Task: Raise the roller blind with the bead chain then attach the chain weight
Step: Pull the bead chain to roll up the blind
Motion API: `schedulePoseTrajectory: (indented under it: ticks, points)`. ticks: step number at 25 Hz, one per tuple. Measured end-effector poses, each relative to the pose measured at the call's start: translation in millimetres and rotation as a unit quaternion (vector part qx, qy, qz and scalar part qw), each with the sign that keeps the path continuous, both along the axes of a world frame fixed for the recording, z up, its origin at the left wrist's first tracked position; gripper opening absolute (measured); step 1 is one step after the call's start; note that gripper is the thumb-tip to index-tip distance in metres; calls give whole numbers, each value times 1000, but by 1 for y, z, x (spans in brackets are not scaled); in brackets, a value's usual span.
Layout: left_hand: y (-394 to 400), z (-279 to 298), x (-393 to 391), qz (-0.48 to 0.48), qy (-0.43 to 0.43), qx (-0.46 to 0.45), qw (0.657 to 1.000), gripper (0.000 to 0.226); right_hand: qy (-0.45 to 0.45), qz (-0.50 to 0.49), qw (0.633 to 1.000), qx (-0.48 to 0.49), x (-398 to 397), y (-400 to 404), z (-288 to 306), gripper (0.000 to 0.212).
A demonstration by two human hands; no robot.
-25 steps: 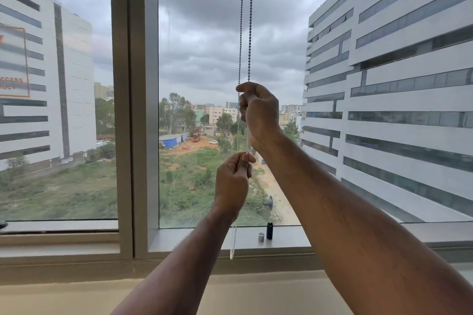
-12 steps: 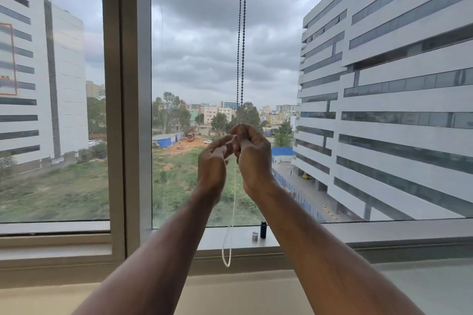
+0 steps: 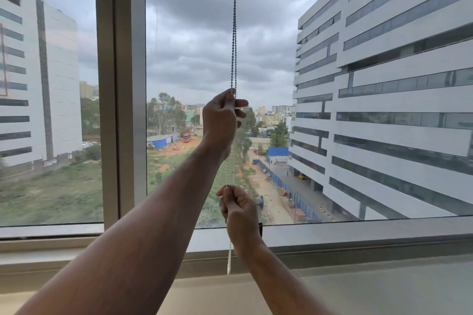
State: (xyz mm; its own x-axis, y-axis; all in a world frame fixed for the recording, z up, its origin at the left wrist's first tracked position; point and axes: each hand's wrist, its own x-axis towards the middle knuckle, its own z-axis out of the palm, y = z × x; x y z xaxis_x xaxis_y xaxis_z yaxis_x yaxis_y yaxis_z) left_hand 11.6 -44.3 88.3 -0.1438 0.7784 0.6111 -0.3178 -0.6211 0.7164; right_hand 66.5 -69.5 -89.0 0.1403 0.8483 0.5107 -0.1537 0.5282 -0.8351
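A thin bead chain [image 3: 234, 33] hangs in two strands down the middle of the window pane. My left hand [image 3: 221, 120] is raised and closed around the chain at about mid-height. My right hand [image 3: 239, 208] is lower, near the sill, pinching the same chain between thumb and fingers. The chain's white lower loop [image 3: 229, 261] dangles below my right wrist in front of the sill. A small dark chain weight [image 3: 260, 229] stands on the sill, mostly hidden behind my right hand. The roller blind itself is out of view above.
A wide grey window sill [image 3: 358, 234] runs under the glass. A thick vertical window frame post [image 3: 120, 84] stands to the left of the chain. A pale ledge [image 3: 384, 286] lies below the sill. Buildings and open ground show outside.
My left hand has climbed up the chain while my right hand has dropped toward the sill. Half a second ago both hands met at the same height. The view has shifted slightly.
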Motion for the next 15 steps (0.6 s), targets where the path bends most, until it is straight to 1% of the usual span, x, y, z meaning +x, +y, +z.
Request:
schedulePoseTrajectory:
  ticks: [3,6,9,11,15]
  points:
    - [5,-12,1,63,15,12,998,25,-8,13,1000,-5,3,-1,-12,25]
    - [2,-26,2,61,23,19,998,26,-25,19,999,-17,8,-1,-21,28]
    - [-2,-42,3,57,39,16,998,28,-30,-2,999,-43,13,-3,-25,37]
    - [-4,-53,3,47,38,7,998,29,-24,-30,998,-57,16,-2,-18,42]
    - [-5,-76,0,39,46,3,998,30,14,-82,995,-48,26,12,17,47]
